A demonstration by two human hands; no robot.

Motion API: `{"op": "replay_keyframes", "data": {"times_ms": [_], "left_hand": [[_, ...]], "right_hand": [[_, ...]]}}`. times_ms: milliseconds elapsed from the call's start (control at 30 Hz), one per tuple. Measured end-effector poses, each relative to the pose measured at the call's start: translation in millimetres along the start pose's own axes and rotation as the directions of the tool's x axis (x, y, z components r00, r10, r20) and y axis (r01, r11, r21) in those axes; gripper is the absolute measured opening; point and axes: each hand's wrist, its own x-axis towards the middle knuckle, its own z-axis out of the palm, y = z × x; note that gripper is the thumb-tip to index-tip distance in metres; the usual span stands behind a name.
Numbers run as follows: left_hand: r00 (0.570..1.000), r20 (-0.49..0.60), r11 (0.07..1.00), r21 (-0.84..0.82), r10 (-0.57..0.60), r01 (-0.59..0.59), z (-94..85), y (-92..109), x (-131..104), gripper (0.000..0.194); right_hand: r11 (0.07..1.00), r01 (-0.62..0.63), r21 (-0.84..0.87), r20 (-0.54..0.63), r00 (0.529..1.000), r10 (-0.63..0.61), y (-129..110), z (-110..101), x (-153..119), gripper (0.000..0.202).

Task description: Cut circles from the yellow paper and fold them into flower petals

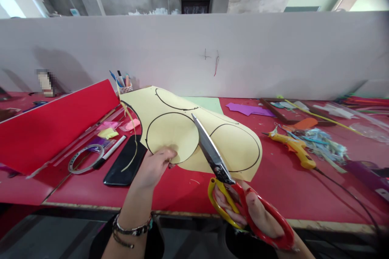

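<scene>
A pale yellow sheet (188, 166) with several black circle outlines spans the middle of the red table. My left hand (158, 164) pinches its lower edge beside the central circle, thumb and fingers closed on it. Large scissors (209, 149) with one red and one yellow handle are in my right hand (258, 212), its fingers through the loops. Their blades point up and left over the sheet, at the right side of the central circle. A thin curled yellow strip (133, 158) hangs at the sheet's left edge.
A black phone (124, 164), a tape ring (73, 166) and a marker (109, 151) lie at the left, near a red board (60, 125). At the right are a yellow glue gun (291, 145), its cable and a brown tray (322, 120). A white partition (170, 56) stands behind.
</scene>
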Motion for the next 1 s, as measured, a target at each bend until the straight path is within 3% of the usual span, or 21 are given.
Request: {"op": "replay_keyframes", "data": {"times_ms": [167, 267, 333, 500, 700, 1000], "left_hand": [[0.990, -0.074, 0.981, -0.163, -0.120, 0.107, 4.7, 6.2, -1.2, 0.017], [0.983, -0.150, 0.969, -0.237, -0.105, 0.067, 5.4, 6.1, 0.0, 0.009], [0.975, -0.206, 0.964, -0.265, -0.083, 0.026, 5.7, 5.0, 1.2, 0.014], [0.956, -0.293, 0.983, -0.163, 0.029, -0.080, 5.1, 0.8, 1.2, 0.027], [0.969, -0.126, 0.977, 0.009, 0.211, -0.212, 1.1, 1.5, -0.2, 0.030], [0.973, 0.023, 0.955, 0.184, 0.230, -0.231, -1.4, 5.8, -3.2, 0.036]], "right_hand": [[0.999, -0.008, -0.038, -0.002, 1.000, 0.008, -2.9, -0.4, 1.2, 0.053], [0.998, 0.024, -0.056, -0.008, 1.000, -0.025, -1.5, -1.5, 0.9, 0.047], [0.998, 0.025, -0.059, -0.019, 0.999, -0.026, -2.2, -1.5, 1.0, 0.045], [0.997, 0.005, -0.080, -0.035, 0.999, -0.008, -6.6, 0.2, 1.6, 0.046], [0.998, 0.033, -0.049, -0.031, 0.999, -0.034, -2.5, 4.1, 2.5, 0.049], [0.998, 0.059, -0.033, 0.000, 0.998, -0.059, 3.8, 2.0, -1.2, 0.050]]}}
